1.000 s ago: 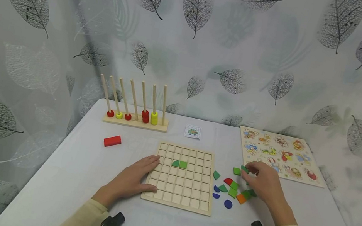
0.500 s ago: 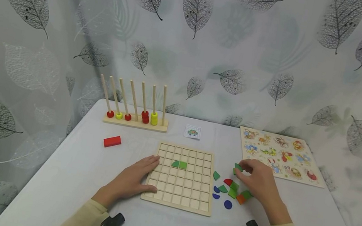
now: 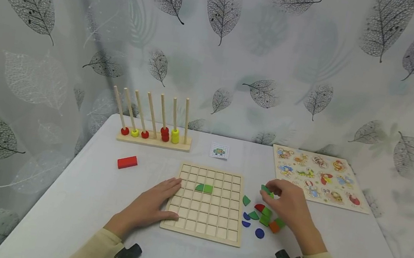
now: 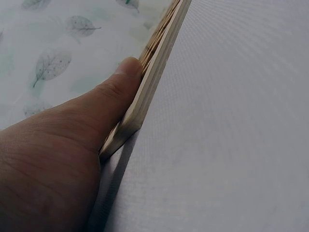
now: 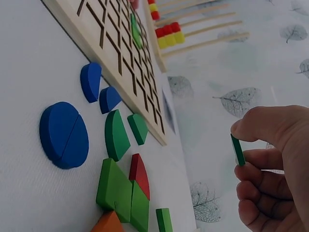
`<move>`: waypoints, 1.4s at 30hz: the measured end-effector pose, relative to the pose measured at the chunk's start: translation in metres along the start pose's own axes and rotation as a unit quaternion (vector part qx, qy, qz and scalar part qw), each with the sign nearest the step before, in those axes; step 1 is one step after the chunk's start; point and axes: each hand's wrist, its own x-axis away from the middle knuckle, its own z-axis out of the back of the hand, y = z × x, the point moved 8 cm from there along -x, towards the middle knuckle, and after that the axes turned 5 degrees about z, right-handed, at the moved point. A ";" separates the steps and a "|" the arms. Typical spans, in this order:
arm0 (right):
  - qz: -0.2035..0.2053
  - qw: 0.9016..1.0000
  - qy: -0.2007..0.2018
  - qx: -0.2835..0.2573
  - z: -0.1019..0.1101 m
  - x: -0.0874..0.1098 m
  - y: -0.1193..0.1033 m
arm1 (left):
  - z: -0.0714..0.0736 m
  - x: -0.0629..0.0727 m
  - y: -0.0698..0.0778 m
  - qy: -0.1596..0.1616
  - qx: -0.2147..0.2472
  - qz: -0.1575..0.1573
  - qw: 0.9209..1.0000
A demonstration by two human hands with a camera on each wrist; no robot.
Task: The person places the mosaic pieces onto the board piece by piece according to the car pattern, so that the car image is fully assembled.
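Observation:
My right hand pinches a dark green quarter-circle piece between thumb and index finger, above the table. Below and left of it lie loose pieces: a blue disc split into halves, smaller blue half-circles, green quarter-circles, a red quarter-circle, light green squares and an orange square. My left hand rests with spread fingers along the left side of the wooden grid board, thumb on its edge. On the board, a green quarter-circle adjoins a light green square.
Behind the board stand a pegged wooden counting rack with red and yellow beads, and a small picture card. A red block lies at left. An insect puzzle board lies at back right, just beyond my right hand.
My right hand has moved left, toward the grid board, with the green quarter-circle piece between its fingers. The left hand stays on the board's edge.

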 end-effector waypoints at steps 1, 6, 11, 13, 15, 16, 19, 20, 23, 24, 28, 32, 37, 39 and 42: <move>0.001 1.000 0.000 0.001 0.000 -0.001 -0.002 | 0.000 0.000 0.000 0.000 0.000 0.000 1.000; -0.001 1.000 -0.004 -0.001 -0.003 -0.004 -0.010 | 0.000 0.000 -0.001 0.005 0.000 -0.004 1.000; 0.000 1.000 -0.010 -0.012 -0.006 -0.007 -0.017 | -0.001 0.000 -0.001 0.003 -0.006 -0.002 1.000; 0.005 1.000 -0.011 -0.013 -0.008 -0.009 -0.020 | 0.000 -0.001 -0.001 0.002 -0.004 0.000 1.000; 0.012 1.000 -0.012 -0.012 -0.009 -0.010 -0.023 | 0.000 -0.001 -0.001 0.001 -0.002 0.001 1.000; 0.014 1.000 -0.012 -0.012 -0.011 -0.010 -0.024 | 0.000 -0.001 -0.001 0.000 -0.003 0.002 1.000; 0.022 1.000 -0.011 -0.009 -0.013 -0.012 -0.027 | -0.001 -0.001 0.000 -0.002 -0.005 0.004 1.000; 0.025 1.000 -0.011 -0.010 -0.014 -0.012 -0.028 | -0.001 -0.001 0.000 -0.002 -0.006 0.004 1.000; 0.034 0.999 -0.012 -0.013 -0.017 -0.015 -0.032 | 0.000 -0.002 0.001 -0.001 -0.005 0.004 1.000; 0.036 0.999 -0.012 -0.014 -0.018 -0.015 -0.033 | 0.000 -0.002 0.001 -0.001 -0.006 0.004 1.000; 0.041 0.999 -0.016 -0.018 -0.022 -0.019 -0.038 | 0.000 -0.001 0.000 -0.004 -0.007 0.011 1.000; 0.042 0.999 -0.019 -0.018 -0.026 -0.022 -0.043 | 0.000 -0.001 -0.001 -0.003 -0.010 0.012 1.000; 0.039 0.999 -0.020 -0.016 -0.032 -0.026 -0.050 | 0.000 -0.001 -0.001 -0.002 -0.008 0.010 1.000; 0.041 0.999 -0.019 -0.018 -0.034 -0.027 -0.053 | 0.000 -0.001 -0.001 -0.002 -0.009 0.009 1.000; 0.041 0.999 -0.017 -0.020 -0.037 -0.029 -0.057 | 0.001 -0.001 0.001 0.002 -0.007 0.006 1.000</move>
